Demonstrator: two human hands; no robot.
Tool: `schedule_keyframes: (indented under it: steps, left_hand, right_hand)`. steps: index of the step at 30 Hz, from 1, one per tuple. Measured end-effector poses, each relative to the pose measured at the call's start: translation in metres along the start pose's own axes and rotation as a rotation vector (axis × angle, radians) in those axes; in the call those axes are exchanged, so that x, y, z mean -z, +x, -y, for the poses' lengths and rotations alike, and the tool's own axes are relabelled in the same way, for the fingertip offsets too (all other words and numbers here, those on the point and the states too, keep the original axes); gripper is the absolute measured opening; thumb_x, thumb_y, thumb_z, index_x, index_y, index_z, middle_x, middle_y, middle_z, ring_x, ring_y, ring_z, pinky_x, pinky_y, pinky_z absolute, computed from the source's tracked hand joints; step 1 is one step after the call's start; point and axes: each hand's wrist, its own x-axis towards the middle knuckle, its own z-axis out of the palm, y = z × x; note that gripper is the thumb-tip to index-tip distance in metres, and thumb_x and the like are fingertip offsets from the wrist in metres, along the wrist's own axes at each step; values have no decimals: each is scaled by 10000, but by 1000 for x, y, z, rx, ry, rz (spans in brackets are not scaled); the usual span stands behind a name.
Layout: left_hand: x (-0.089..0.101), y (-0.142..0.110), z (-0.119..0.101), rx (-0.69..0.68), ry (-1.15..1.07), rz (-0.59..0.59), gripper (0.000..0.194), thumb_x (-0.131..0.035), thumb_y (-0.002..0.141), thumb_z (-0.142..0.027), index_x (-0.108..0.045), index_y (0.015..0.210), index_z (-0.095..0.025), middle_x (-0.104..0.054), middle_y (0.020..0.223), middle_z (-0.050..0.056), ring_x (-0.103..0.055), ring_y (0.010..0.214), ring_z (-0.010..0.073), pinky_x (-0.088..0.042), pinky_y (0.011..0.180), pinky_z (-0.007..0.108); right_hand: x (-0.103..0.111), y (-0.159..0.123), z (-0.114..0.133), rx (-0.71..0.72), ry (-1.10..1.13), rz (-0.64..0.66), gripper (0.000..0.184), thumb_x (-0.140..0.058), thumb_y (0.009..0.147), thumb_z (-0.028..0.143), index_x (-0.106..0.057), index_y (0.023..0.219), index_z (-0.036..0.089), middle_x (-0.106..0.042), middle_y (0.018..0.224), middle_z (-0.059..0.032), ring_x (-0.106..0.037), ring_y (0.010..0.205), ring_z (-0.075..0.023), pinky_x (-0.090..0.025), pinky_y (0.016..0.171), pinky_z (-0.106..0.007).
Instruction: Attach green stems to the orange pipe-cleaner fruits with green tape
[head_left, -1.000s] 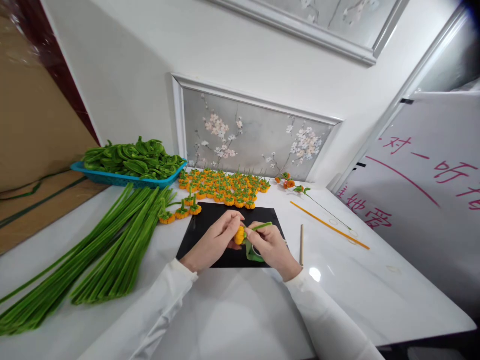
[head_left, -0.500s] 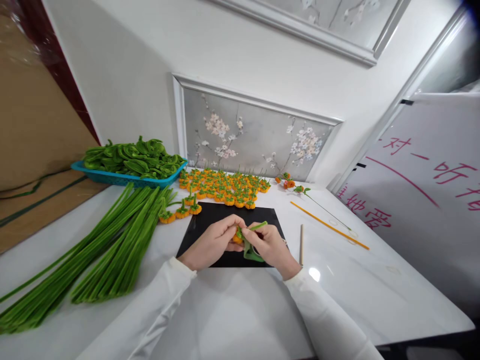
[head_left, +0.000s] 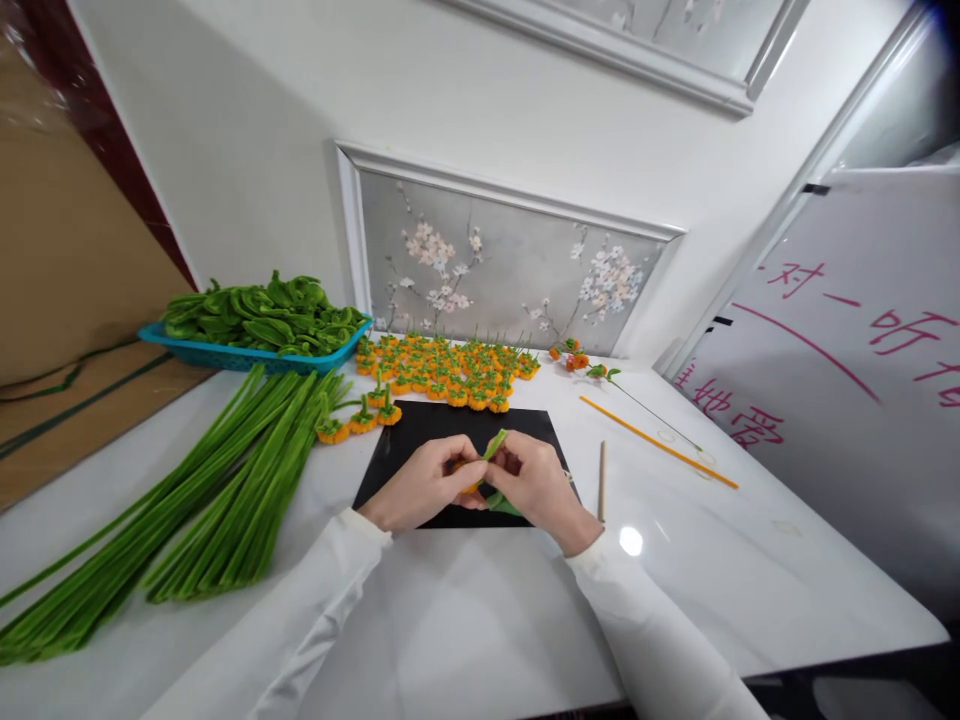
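Note:
Over a black mat (head_left: 420, 425), both hands meet at fingertip height. My left hand (head_left: 424, 487) is closed around a small orange fuzzy flower (head_left: 471, 488), mostly covered by the fingers. My right hand (head_left: 538, 488) pinches a green fuzzy pipe cleaner (head_left: 495, 444) against the flower, its free end pointing up between the hands. Beneath the right fingers, a green object (head_left: 502, 504) lies partly hidden on the mat; its kind I cannot make out. Several finished-looking orange flowers with green stems (head_left: 450, 370) stand in rows behind the mat, and a few more sit at its left corner.
At left lie bundles of green pipe cleaners (head_left: 225, 490), below a blue tray (head_left: 255, 358) heaped with green fuzzy leaves (head_left: 262, 315). To the right are a thin wooden stick (head_left: 601, 480), an orange pipe cleaner (head_left: 656, 440) and a long-stemmed flower spray (head_left: 577, 361). A framed panel stands behind.
My right fingers have shifted slightly, and the green pipe cleaner's free end has swung from pointing right to pointing more upright. My left hand now covers more of the orange flower.

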Motion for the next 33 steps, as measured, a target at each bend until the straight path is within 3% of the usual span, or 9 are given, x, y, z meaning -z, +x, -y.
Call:
schedule_keyframes:
  steps: [1,7,10,13,18,23,27,29,33]
  left_hand:
    - [0,0,0,23,-9,2,271,-661,713,-369,-492,685,-159,-556,651,-36,-659,619,153,-554,648,299]
    - [4,1,-1,128,-61,-10,282,-662,721,-366,-486,666,-153,-565,602,-31,-628,545,109,-499,535,206]
    - [10,1,-2,68,15,-89,288,-625,761,-396,-508,686,-144,-563,604,-21,-614,553,101,-483,521,191]
    - [16,2,-2,25,106,-158,298,-598,782,-424,-524,712,-143,-555,611,-19,-630,589,123,-489,518,201]
    - [19,1,0,31,75,-117,292,-640,746,-432,-576,762,-147,-614,734,12,-656,700,152,-531,600,245]
    - [19,0,0,58,44,-42,279,-682,711,-415,-597,735,-150,-630,718,15,-622,669,133,-535,622,255]
    - [17,1,1,46,77,2,279,-682,702,-404,-588,682,-142,-602,689,16,-599,667,140,-532,605,260]
    - [17,2,2,42,99,15,269,-670,710,-401,-600,693,-142,-596,683,12,-586,661,134,-525,597,249]
    - [16,2,1,45,141,23,272,-663,712,-401,-615,681,-136,-602,695,10,-563,617,111,-501,562,219]
  right_hand:
    - [0,0,0,-16,56,11,57,-607,729,197,-578,779,194,-543,658,25,-482,584,-112,-378,535,-217]
    - [3,1,-6,-45,514,206,538,-696,690,250,-467,1176,222,-570,812,19,-549,676,-114,-464,618,-232]
    - [8,4,-9,-50,612,186,528,-648,746,279,-443,1229,220,-589,928,-24,-582,769,-127,-480,689,-257]
    - [14,5,-13,-4,455,100,357,-529,839,251,-496,1192,206,-620,950,-45,-598,835,-145,-470,745,-281]
    - [18,2,-21,145,-80,307,201,-521,818,112,-673,902,213,-696,828,-35,-597,785,-175,-436,751,-304]
    - [31,1,-25,100,-272,266,196,-545,773,69,-663,702,208,-667,676,-22,-544,671,-165,-407,711,-305]
    - [27,0,-13,31,77,119,87,-522,855,219,-603,833,195,-637,794,-24,-560,720,-146,-434,668,-273]
    - [17,-2,-5,-26,347,207,139,-548,851,318,-534,913,195,-600,803,-2,-556,673,-117,-445,605,-240]
    - [-2,-6,4,-125,530,370,252,-627,795,364,-477,901,191,-543,740,30,-542,614,-97,-442,542,-215]
